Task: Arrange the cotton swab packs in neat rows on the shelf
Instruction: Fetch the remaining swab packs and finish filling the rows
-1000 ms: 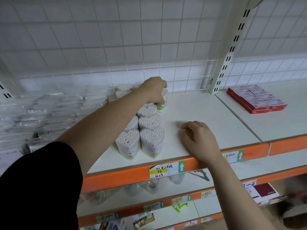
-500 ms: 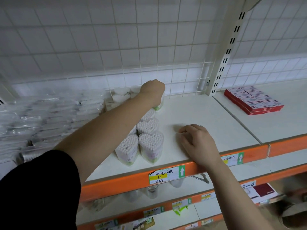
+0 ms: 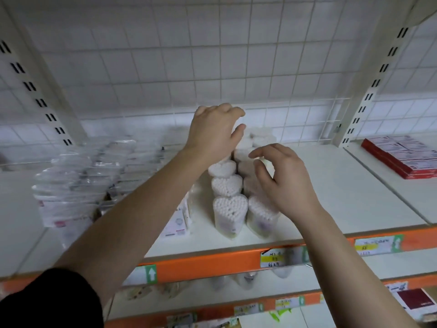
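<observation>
Reaching over two rows of heart-shaped cotton swab packs (image 3: 230,214) on the white shelf (image 3: 331,197), both hands hold nothing.

Head view: the left hand (image 3: 214,131) hovers above the far end of the rows, fingers loosely bent and thumb out, released, with no pack in its grasp. The right hand (image 3: 283,181) hangs nearer the shelf's orange front edge, fingers relaxed and slightly curled, also released. It covers part of the right-hand row, and whether it touches the packs beneath cannot be told. The rows run from just below the right hand's wrist back to under the left hand, with the packs upright and side by side. Left of the left forearm lies a stack of clear bags (image 3: 71,185). Well to the right of the right hand sit flat red boxes (image 3: 402,157). A price label (image 3: 276,258) hangs below the right forearm.
</observation>
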### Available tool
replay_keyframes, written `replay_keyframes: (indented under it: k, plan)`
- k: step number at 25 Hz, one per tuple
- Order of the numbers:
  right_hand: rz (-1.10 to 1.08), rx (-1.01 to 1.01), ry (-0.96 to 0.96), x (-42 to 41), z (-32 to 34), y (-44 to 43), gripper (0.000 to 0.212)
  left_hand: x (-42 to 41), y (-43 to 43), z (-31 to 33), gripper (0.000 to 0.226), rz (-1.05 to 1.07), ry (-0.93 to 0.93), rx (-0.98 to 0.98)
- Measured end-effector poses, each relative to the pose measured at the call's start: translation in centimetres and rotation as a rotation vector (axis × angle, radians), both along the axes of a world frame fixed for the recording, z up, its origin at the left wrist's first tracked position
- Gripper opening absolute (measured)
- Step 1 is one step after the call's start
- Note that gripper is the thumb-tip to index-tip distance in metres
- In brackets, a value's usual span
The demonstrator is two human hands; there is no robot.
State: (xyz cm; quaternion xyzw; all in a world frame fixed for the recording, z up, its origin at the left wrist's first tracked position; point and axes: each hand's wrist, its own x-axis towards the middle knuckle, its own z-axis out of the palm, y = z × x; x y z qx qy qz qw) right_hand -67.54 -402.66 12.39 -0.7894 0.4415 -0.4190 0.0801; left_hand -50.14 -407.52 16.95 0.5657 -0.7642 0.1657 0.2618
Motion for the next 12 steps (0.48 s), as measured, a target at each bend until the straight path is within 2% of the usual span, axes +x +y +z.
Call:
replay_keyframes:
  k: [4, 12]
  plan:
    - [0.088, -0.044, -0.007, 6.1, 2.2, 0.9, 0.020, 7.0, 3.9, -0.1, 0.035, 0.054, 0.094, -0.173]
    - [0.254, -0.059, -0.047, 22.5, 3.7, 4.2, 0.019, 23.6, 12.4, -0.5, 0.033, 0.256, 0.202, -0.218]
